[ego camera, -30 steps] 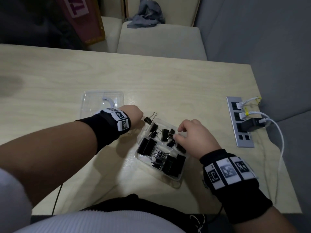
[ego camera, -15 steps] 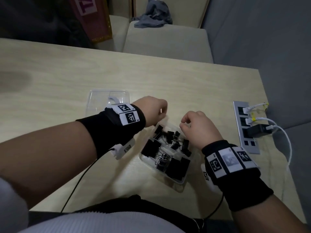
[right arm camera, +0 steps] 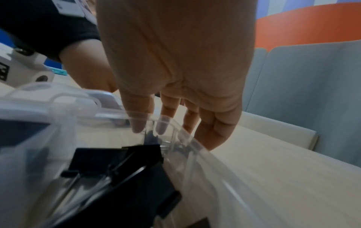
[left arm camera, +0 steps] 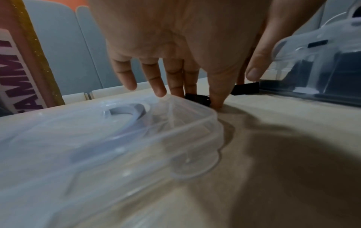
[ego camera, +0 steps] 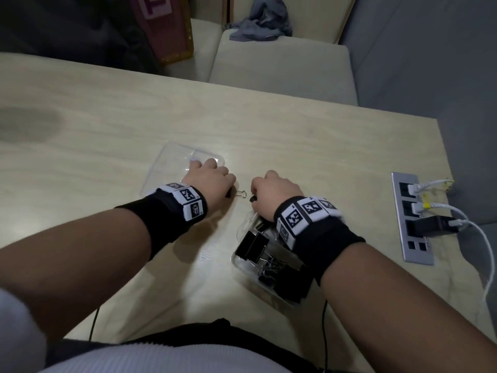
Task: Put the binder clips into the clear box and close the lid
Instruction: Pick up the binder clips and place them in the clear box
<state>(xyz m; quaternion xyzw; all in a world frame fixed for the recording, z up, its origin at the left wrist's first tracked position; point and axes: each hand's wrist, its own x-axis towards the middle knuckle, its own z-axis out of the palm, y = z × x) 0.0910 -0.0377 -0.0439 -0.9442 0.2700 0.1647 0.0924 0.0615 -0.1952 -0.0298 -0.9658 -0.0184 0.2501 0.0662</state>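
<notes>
The clear box (ego camera: 243,261) sits on the table in front of me, holding several black binder clips (ego camera: 251,247). Its lid (ego camera: 172,162) lies flat on the table, beyond and to the left. Just past the box's far end, my left hand (ego camera: 213,181) pinches a small black clip (left arm camera: 197,98) between thumb and forefinger, on the table beside the lid; its silver handle (ego camera: 241,194) sticks out. My right hand (ego camera: 274,193) reaches over the box's far end, fingertips on a second black clip (left arm camera: 245,89) on the table. In the right wrist view the box wall (right arm camera: 175,128) partly covers those fingers.
A grey power strip (ego camera: 410,219) with white cables (ego camera: 484,238) and a black plug is set into the table at the right. The table's right edge is close beyond it. A pale seat (ego camera: 282,68) with a grey cloth stands behind the table.
My right hand has left the inside of the box and reached past its far end. My left hand has moved forward and down onto the loose clip beside the lid.
</notes>
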